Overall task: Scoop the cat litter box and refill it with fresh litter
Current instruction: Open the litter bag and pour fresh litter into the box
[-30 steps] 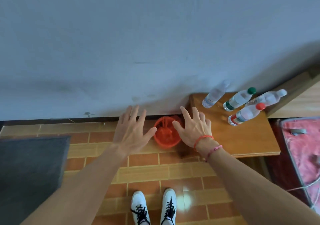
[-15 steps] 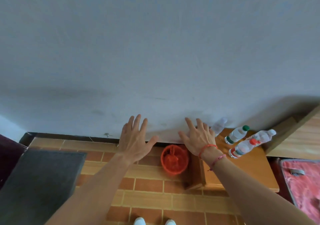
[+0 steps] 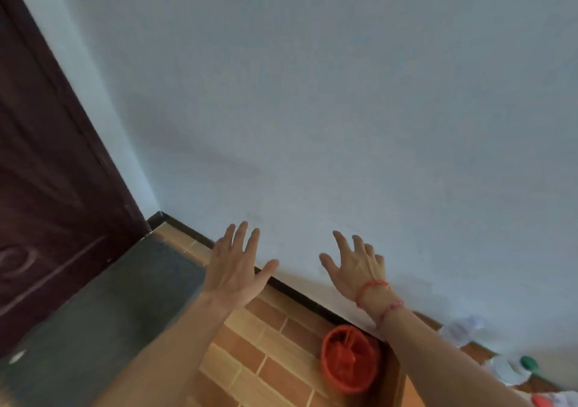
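Head view, tilted, facing a pale wall point(image 3: 312, 93).

Left hand point(image 3: 233, 272): held out in front of the wall, palm away, fingers straight and spread wide, thumb out to the side. It holds nothing.

Right hand point(image 3: 355, 266): same posture, fingers splayed wide, holding nothing. Its wrist carries a red bracelet point(image 3: 372, 286) and a thinner pink cord point(image 3: 391, 308). The two hands are well apart. Contact with the wall cannot be told.

Litter box: its place cannot be told from this view.

A red basket point(image 3: 348, 359) stands on the brick-tiled floor point(image 3: 250, 353) at the floor's far edge, against the black skirting point(image 3: 294, 291) and just beside the left side of a low wooden table point(image 3: 408, 399).

Plastic bottles, blurred, are on the table near the wall; one has a green cap point(image 3: 528, 363).

A grey mat point(image 3: 109, 306) lies at the floor's left edge, before a dark brown door point(image 3: 40, 156).
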